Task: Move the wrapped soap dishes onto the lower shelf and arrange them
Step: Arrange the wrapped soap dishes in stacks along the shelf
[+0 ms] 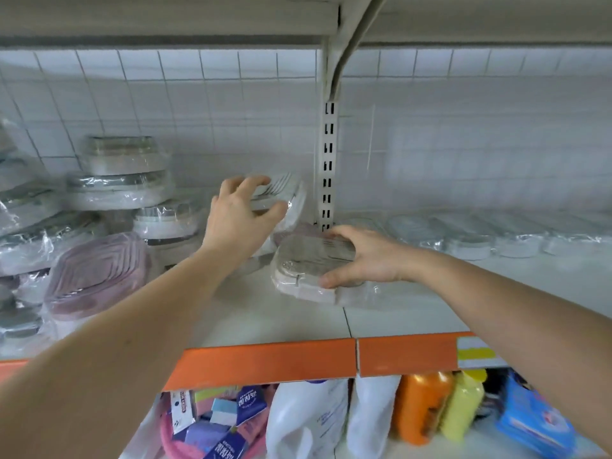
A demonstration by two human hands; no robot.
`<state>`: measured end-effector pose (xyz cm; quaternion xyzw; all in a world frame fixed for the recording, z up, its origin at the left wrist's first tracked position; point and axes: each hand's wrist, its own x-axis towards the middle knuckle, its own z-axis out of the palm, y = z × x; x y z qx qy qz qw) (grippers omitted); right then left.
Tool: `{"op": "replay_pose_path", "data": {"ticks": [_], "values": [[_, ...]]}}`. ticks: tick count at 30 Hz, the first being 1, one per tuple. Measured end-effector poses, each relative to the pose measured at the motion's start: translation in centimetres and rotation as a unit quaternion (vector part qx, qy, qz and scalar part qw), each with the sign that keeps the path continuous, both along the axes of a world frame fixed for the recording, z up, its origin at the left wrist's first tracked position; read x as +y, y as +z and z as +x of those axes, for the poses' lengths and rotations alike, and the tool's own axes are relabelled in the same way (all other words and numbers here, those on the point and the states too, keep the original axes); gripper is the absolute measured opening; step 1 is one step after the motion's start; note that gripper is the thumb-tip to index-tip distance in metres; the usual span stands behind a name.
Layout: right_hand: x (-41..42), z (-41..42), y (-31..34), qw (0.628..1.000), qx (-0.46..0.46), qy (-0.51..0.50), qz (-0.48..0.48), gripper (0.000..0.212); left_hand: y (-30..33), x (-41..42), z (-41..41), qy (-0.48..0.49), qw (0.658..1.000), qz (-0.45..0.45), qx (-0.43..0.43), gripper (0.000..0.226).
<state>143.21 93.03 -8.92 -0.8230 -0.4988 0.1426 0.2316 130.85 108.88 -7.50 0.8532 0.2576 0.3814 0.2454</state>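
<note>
Both hands are reached in over the shelf (414,313): the left hand (240,215) is spread wide, its fingers curved round a tilted wrapped dish (281,197) that is propped near the slotted upright (327,167), while the right hand (367,256) is laid over a second wrapped dish (304,270), fingers across its ribbed top and thumb pressed at its near edge, so that it is gripped. This second dish is seen resting on the white shelf, just right of the left forearm. At the left, stacks of wrapped dishes (122,180) are piled against the tiled wall (198,104), crowding that side, and a mauve dish (96,276) is set in front of them. To the right, a row of clear dishes (480,235) is lined along the back. An orange strip (271,362) is fixed on the shelf's front edge. Beneath it, bottles (420,409) and packets (533,425) are stored.
</note>
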Motion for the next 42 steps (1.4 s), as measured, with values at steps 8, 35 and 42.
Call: {"op": "replay_pose_path", "data": {"ticks": [8,35,42], "values": [[-10.0,4.1,1.2,0.990,-0.068,-0.121,0.033,0.078,1.1,-8.1,7.2,-0.128,0.992,0.009,-0.002,0.064],[-38.4,39.9,1.0,0.853,-0.329,-0.402,-0.051,0.075,-1.6,-37.3,41.3,-0.132,0.989,0.033,0.055,0.045],[-37.0,43.4,-1.0,0.860,-0.303,-0.403,-0.075,0.080,-1.3,-37.7,43.4,-0.106,0.992,0.044,0.058,0.044]]}}
